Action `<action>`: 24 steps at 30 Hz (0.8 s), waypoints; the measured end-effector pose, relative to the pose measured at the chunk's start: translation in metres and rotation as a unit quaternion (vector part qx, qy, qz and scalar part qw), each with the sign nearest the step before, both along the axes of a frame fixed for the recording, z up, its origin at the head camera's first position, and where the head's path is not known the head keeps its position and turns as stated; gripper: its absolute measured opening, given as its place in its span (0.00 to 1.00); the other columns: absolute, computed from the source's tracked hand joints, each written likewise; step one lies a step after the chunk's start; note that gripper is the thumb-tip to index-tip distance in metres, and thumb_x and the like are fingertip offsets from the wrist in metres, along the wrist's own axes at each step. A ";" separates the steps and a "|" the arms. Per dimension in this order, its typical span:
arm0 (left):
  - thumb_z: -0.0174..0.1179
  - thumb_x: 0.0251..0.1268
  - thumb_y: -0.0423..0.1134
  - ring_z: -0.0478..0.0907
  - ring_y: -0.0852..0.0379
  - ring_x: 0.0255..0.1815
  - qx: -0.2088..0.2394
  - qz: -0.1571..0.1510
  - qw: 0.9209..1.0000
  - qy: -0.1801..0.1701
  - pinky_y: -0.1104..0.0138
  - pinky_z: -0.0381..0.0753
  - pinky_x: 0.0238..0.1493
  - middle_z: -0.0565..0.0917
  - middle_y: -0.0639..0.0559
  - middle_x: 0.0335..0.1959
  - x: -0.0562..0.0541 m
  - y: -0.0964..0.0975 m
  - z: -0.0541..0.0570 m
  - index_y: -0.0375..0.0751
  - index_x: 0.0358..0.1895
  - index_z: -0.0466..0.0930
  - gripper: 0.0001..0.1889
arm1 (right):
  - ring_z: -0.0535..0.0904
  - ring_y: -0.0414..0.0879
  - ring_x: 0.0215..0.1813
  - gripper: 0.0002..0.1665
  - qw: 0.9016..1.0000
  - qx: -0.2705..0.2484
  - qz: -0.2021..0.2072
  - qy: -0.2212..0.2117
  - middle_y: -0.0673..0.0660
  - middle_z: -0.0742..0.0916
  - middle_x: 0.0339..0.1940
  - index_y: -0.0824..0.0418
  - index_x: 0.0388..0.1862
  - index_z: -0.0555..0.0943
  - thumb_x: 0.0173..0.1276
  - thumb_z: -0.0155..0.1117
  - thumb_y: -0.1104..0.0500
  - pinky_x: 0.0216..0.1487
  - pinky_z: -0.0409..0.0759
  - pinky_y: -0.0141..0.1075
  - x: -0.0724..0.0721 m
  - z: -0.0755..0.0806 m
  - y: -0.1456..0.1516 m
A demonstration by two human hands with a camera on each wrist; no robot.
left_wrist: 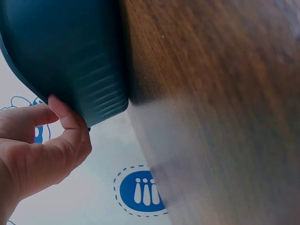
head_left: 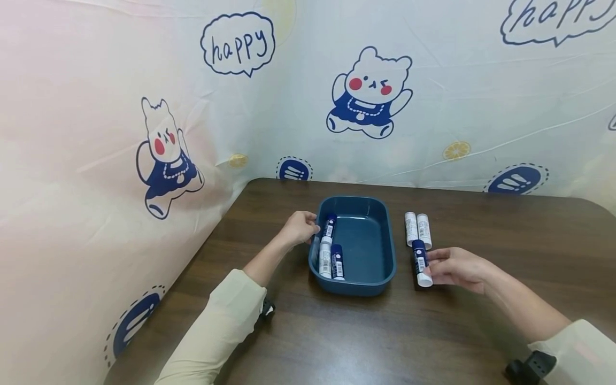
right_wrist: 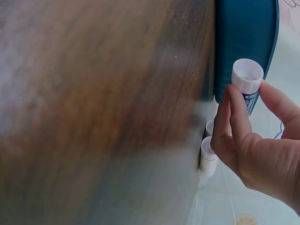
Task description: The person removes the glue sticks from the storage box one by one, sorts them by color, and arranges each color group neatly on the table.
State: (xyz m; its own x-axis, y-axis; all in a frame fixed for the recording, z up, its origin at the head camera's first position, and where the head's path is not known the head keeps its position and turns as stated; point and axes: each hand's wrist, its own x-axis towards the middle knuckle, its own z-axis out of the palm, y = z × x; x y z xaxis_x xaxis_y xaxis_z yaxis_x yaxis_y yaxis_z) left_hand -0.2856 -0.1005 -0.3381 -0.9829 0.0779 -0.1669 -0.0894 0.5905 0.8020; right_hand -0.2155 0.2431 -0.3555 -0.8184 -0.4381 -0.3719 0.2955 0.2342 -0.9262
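My right hand [head_left: 459, 268] pinches a dark blue glue stick [head_left: 420, 262] with a white end, right of the blue plastic bin [head_left: 353, 289]. In the right wrist view, thumb and fingers hold this glue stick [right_wrist: 247, 77] by its sides, white end toward the camera. My left hand [head_left: 299, 229] grips the left wall of the bin at its rim, as the left wrist view of the hand [left_wrist: 56, 145] also shows. Along the bin's left side lie a blue glue stick [head_left: 329, 227], a white one [head_left: 325, 260] and another blue one [head_left: 338, 263].
Two white glue sticks [head_left: 411, 229] lie side by side on the brown wooden table [head_left: 366, 342], just beyond the held one. A patterned cloth [head_left: 298, 96] hangs behind the table and along its left side.
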 end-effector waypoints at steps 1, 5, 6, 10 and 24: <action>0.54 0.65 0.32 0.75 0.52 0.38 0.000 0.001 1.000 0.000 0.66 0.79 0.34 0.74 0.46 0.33 0.000 0.000 0.000 0.31 0.61 0.67 0.21 | 0.75 0.43 0.43 0.43 1.000 0.004 0.000 -0.001 0.65 0.74 0.50 0.84 0.65 0.43 0.62 0.57 0.67 0.49 0.77 0.38 0.000 0.000 0.000; 0.54 0.65 0.32 0.75 0.51 0.39 0.000 0.003 1.000 0.001 0.66 0.80 0.35 0.74 0.45 0.34 0.001 0.000 0.001 0.31 0.61 0.68 0.21 | 0.75 0.44 0.42 0.42 1.000 0.015 0.002 -0.007 0.65 0.73 0.49 0.84 0.64 0.45 0.62 0.56 0.68 0.48 0.77 0.39 0.001 -0.002 -0.002; 0.54 0.65 0.32 0.75 0.51 0.39 0.000 0.003 1.000 0.000 0.65 0.80 0.35 0.74 0.45 0.34 0.000 0.000 0.000 0.31 0.61 0.68 0.21 | 0.75 0.45 0.42 0.42 1.000 0.017 0.002 -0.008 0.65 0.74 0.48 0.84 0.64 0.45 0.61 0.57 0.68 0.48 0.77 0.39 0.001 -0.003 -0.002; 0.54 0.65 0.32 0.75 0.50 0.38 -0.001 0.002 1.000 0.000 0.65 0.80 0.35 0.75 0.44 0.36 -0.001 0.000 -0.001 0.32 0.61 0.68 0.21 | 0.76 0.45 0.41 0.41 1.000 0.021 0.000 -0.008 0.63 0.76 0.45 0.85 0.63 0.47 0.60 0.57 0.68 0.47 0.77 0.39 0.000 -0.005 -0.004; 0.54 0.65 0.32 0.75 0.51 0.36 -0.012 -0.006 1.000 -0.003 0.65 0.79 0.35 0.75 0.44 0.36 -0.002 -0.001 -0.001 0.32 0.62 0.67 0.22 | 0.77 0.46 0.39 0.38 0.997 0.079 -0.007 0.019 0.66 0.76 0.43 0.86 0.60 0.52 0.57 0.59 0.69 0.44 0.79 0.40 0.002 -0.004 -0.013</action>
